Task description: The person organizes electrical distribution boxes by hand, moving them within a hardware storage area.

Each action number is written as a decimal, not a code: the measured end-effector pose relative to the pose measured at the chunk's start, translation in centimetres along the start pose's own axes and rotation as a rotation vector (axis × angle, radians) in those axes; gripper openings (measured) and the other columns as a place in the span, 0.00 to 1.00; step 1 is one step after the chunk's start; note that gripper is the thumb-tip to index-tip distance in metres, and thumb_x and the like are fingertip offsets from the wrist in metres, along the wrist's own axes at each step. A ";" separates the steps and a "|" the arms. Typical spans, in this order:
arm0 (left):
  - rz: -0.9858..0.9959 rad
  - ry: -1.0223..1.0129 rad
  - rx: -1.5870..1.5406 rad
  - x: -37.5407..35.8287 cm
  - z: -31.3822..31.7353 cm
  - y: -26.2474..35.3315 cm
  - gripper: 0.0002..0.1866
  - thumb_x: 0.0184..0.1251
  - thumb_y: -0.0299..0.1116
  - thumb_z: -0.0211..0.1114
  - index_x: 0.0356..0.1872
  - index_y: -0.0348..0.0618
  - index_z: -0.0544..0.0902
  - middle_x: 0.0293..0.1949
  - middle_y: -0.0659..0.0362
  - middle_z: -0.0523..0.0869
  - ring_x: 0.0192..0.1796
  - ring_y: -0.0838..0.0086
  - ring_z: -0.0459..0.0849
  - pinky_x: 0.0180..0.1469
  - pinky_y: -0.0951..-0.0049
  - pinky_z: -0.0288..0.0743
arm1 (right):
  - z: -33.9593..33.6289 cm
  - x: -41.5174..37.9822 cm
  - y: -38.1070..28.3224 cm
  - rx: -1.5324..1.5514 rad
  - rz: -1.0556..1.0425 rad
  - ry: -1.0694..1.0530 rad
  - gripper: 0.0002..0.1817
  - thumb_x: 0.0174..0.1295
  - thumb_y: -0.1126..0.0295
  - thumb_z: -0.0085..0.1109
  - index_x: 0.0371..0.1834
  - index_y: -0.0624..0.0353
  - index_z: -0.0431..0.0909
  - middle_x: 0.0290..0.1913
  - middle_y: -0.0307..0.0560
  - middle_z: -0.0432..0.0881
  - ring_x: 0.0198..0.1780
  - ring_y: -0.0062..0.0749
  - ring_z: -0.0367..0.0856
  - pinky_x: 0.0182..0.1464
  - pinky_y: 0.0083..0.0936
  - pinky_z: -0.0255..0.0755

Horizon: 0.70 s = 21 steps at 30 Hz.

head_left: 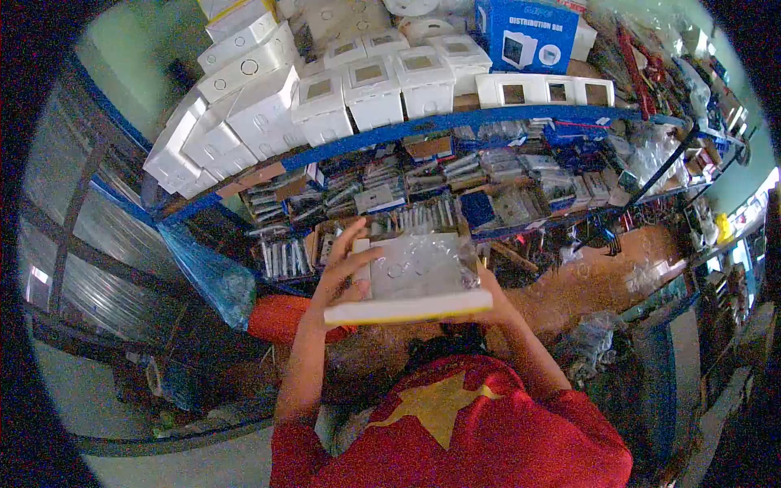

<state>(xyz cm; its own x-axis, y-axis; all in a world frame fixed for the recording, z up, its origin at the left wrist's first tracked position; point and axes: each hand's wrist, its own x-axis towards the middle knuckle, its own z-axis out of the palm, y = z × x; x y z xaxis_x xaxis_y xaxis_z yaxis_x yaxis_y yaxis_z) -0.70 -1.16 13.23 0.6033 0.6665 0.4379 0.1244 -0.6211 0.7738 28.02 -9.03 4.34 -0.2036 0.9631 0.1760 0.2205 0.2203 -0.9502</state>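
A shallow white box [408,307] with a yellow line along its near edge is held up in front of the red shirt with a yellow star. Clear plastic wrap and a pale flat piece with round marks [411,267] show inside it. My left hand [343,264] is at the box's left side, its fingers raised and spread over the left edge. At the right side, my right hand [488,297] grips the box, its fingers mostly hidden behind and under it.
Several white switch boxes [373,85] line the blue-edged top shelf [407,130], beside a blue distribution box carton [521,37]. Packed small parts [378,195] fill the shelf below. An orange-red bag [277,317] lies left of the arms; clear plastic [592,346] lies right.
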 end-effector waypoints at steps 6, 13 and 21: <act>0.057 -0.168 0.419 1.7 -2.0 5.8 0.18 0.59 0.37 0.65 0.52 0.53 0.83 0.66 0.52 0.67 0.68 0.53 0.64 0.70 0.56 0.53 | 0.2 0.5 -0.3 0.059 -0.017 0.035 0.64 0.26 0.64 0.82 0.72 0.65 0.53 0.70 0.57 0.62 0.72 0.43 0.59 0.72 0.35 0.52; 0.014 -0.272 0.412 2.8 -1.2 8.7 0.13 0.57 0.32 0.66 0.45 0.43 0.82 0.45 0.53 0.81 0.45 0.59 0.82 0.47 0.64 0.77 | 0.7 0.7 -0.3 0.073 -0.090 0.077 0.61 0.25 0.66 0.78 0.72 0.62 0.55 0.69 0.55 0.65 0.71 0.45 0.61 0.71 0.36 0.53; 0.101 -0.412 0.472 4.0 0.1 8.4 0.19 0.57 0.28 0.65 0.52 0.45 0.76 0.37 0.52 0.80 0.44 0.55 0.82 0.45 0.63 0.78 | 1.2 0.5 -2.4 -0.029 -0.140 0.071 0.61 0.26 0.67 0.79 0.73 0.57 0.56 0.67 0.55 0.66 0.70 0.45 0.62 0.70 0.37 0.56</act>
<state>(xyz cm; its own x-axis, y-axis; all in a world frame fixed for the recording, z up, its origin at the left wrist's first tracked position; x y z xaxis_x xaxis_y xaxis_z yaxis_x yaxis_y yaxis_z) 2.80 -3.76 21.41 0.8725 0.4396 0.2134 0.3278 -0.8504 0.4115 26.22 -9.27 6.35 -0.1670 0.9309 0.3248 0.2223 0.3565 -0.9075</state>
